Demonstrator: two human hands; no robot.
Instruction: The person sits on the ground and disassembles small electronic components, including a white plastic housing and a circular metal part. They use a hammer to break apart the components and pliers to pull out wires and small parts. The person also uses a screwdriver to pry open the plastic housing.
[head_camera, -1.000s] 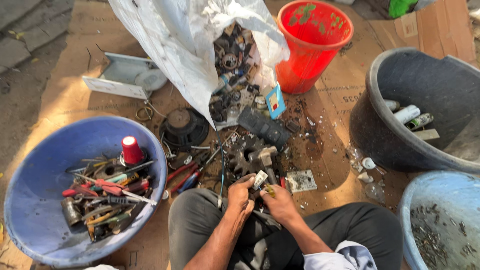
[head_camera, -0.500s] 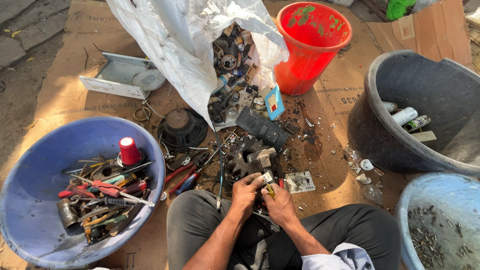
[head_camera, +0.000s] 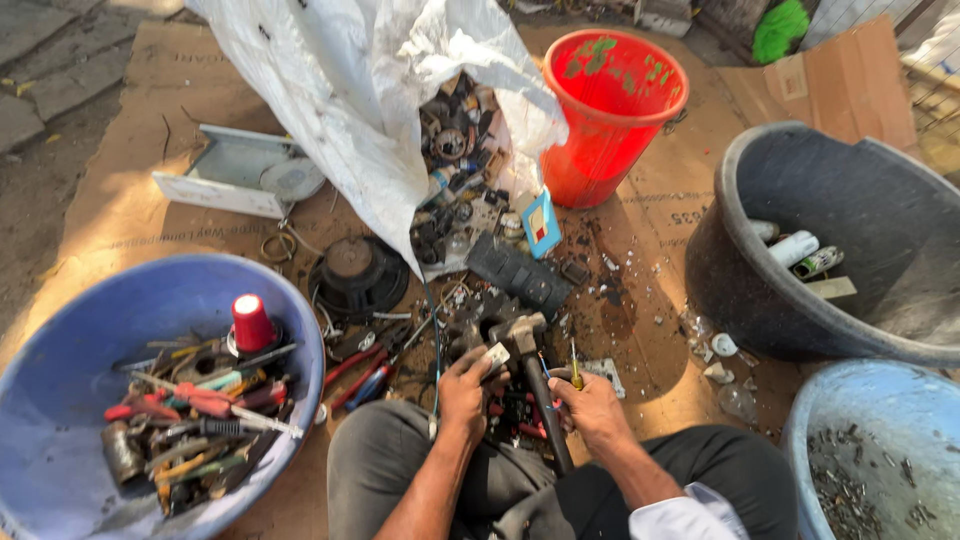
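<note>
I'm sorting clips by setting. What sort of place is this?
Probably an outdoor scrap-sorting spot on the ground: flattened cardboard as a floor, a white sack spilling small parts, and a blue basin of hand tools.

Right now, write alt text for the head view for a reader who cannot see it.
A seated person's left hand pinches a small pale part while the right hand holds a thin tool beside a hammer, over scrap spilling from a white sack. Around them sit a blue basin of tools, a red bucket and a dark tub.
</note>
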